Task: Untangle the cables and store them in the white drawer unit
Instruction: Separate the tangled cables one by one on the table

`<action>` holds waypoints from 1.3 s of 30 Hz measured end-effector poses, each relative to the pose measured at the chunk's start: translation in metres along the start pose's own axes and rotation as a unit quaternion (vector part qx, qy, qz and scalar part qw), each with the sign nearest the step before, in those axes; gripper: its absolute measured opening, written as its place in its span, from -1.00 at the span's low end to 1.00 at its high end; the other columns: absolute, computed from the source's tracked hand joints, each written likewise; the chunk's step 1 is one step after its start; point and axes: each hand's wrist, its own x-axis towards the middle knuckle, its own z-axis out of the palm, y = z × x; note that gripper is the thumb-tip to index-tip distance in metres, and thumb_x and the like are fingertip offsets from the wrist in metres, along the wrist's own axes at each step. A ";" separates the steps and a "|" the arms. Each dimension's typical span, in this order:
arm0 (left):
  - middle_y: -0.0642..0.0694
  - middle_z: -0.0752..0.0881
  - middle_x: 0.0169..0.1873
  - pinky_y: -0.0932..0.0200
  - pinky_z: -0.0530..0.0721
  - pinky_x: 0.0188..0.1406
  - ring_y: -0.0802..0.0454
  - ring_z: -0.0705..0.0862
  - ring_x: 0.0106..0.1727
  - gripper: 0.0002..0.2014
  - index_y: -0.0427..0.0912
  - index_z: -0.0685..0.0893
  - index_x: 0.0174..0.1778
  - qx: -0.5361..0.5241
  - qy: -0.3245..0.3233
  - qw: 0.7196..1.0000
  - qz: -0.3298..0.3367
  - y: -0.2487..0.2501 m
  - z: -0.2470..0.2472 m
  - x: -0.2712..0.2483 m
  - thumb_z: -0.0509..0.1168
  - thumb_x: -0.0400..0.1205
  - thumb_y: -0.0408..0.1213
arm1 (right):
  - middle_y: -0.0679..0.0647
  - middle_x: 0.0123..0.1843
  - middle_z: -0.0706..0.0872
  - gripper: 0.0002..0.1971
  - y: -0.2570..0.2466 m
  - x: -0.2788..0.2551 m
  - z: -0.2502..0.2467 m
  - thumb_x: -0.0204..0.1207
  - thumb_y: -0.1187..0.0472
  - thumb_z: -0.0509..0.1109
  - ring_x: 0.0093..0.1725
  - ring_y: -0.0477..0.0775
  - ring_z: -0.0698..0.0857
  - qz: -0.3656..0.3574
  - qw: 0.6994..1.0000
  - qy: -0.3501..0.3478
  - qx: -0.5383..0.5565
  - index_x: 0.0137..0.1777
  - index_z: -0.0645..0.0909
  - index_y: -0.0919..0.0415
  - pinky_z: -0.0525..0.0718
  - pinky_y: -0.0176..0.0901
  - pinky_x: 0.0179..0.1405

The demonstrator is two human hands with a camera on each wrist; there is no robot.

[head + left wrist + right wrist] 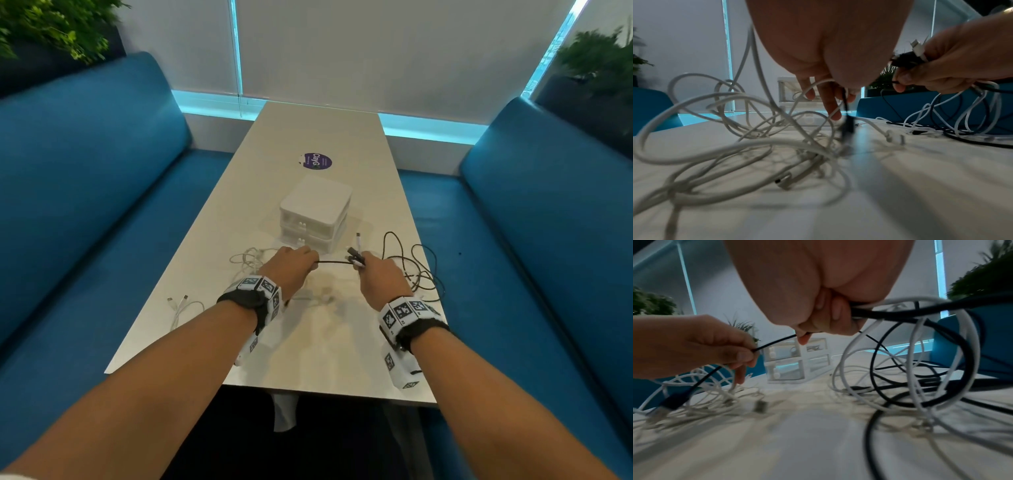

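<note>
A thin black cable stretches taut between both hands above the table. My left hand pinches it between thumb and forefinger; in the right wrist view the left hand shows the cable's black plug hanging below. My right hand grips a bundle of black and white cables with plug ends sticking up. A tangle of white cables lies under the left hand. The white drawer unit stands just beyond both hands, drawers closed.
Black cable loops spread to the table's right edge. A short white cable lies apart near the left edge. A purple sticker marks the far table. Blue sofas flank both sides.
</note>
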 end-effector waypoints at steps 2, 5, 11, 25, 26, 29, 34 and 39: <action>-0.13 0.62 0.09 0.09 0.31 -0.09 -0.25 0.60 -0.06 -0.82 -0.17 0.59 0.15 0.011 -0.017 1.000 -0.011 -0.005 0.002 -0.001 0.07 0.80 -0.37 | 0.17 -0.14 0.58 -0.78 0.012 0.000 -0.002 0.74 0.12 0.12 -0.14 0.26 0.61 0.040 0.999 -0.003 0.002 0.24 0.51 0.17 0.63 0.03 -0.15; -0.09 0.62 0.03 0.02 0.48 0.08 -0.16 0.48 -0.15 -0.81 -0.12 0.56 0.15 0.007 -0.038 0.999 -0.019 -0.007 0.004 -0.002 0.08 0.78 -0.42 | 0.21 -0.05 0.67 -0.77 0.026 -0.002 -0.001 0.73 0.12 0.13 -0.11 0.27 0.65 0.091 0.996 -0.008 0.011 0.22 0.54 0.19 0.64 0.02 -0.12; -0.10 0.69 -0.03 0.08 0.33 -0.16 -0.21 0.64 -0.10 -0.84 -0.12 0.55 0.15 0.020 -0.060 0.998 -0.013 0.016 0.001 -0.005 0.08 0.78 -0.36 | 0.28 0.02 0.69 -0.69 0.013 -0.006 0.003 0.74 0.02 0.11 -0.02 0.35 0.69 0.046 0.998 0.010 0.051 0.38 0.46 0.10 0.70 0.13 -0.05; -0.04 0.73 -0.18 0.05 0.58 -0.13 -0.09 0.68 -0.12 -0.72 -0.06 0.79 -0.04 -0.093 -0.070 0.993 0.015 0.029 -0.001 -0.029 0.18 0.70 -0.06 | 0.15 -0.02 0.69 -0.72 0.005 -0.021 0.016 0.61 0.01 0.27 -0.10 0.19 0.70 0.002 0.991 -0.124 -0.048 0.13 0.63 0.17 0.69 -0.04 -0.15; -0.04 0.73 -0.15 0.00 0.63 -0.09 -0.07 0.67 -0.11 -0.74 -0.05 0.78 -0.02 -0.107 -0.052 0.993 0.007 0.021 -0.007 -0.030 0.19 0.69 -0.08 | 0.11 -0.05 0.67 -0.74 0.010 -0.021 0.015 0.59 0.02 0.28 -0.12 0.16 0.68 0.021 0.991 -0.120 -0.055 0.12 0.63 0.16 0.68 -0.06 -0.17; -0.03 0.68 -0.06 -0.03 0.65 -0.01 -0.07 0.65 -0.05 -0.84 -0.06 0.69 -0.04 -0.104 -0.008 0.994 -0.042 -0.008 -0.027 -0.036 0.20 0.64 -0.18 | 0.07 -0.07 0.59 -0.80 0.016 -0.017 0.011 0.63 0.13 0.25 -0.11 0.13 0.63 0.056 0.987 -0.113 -0.102 0.15 0.59 0.17 0.62 -0.06 -0.15; 0.01 0.65 -0.07 0.06 0.60 -0.03 -0.05 0.63 -0.04 -0.92 0.00 0.66 -0.11 -0.139 0.037 0.977 -0.160 -0.052 -0.057 -0.057 0.25 0.61 -0.23 | 0.13 0.16 0.67 -0.80 0.004 -0.011 0.011 0.62 0.17 0.28 0.14 0.19 0.69 0.048 0.975 -0.136 -0.170 0.21 0.55 0.17 0.61 0.01 0.01; 0.01 0.63 -0.41 0.12 0.59 -0.33 -0.01 0.56 -0.38 -0.82 0.01 0.65 -0.19 -0.270 0.208 0.904 -0.260 -0.077 -0.070 -0.076 0.16 0.60 -0.29 | 0.15 0.14 0.66 -0.78 -0.008 -0.010 0.018 0.61 0.16 0.29 0.13 0.20 0.69 0.036 0.975 -0.131 -0.173 0.21 0.55 0.17 0.61 0.01 -0.03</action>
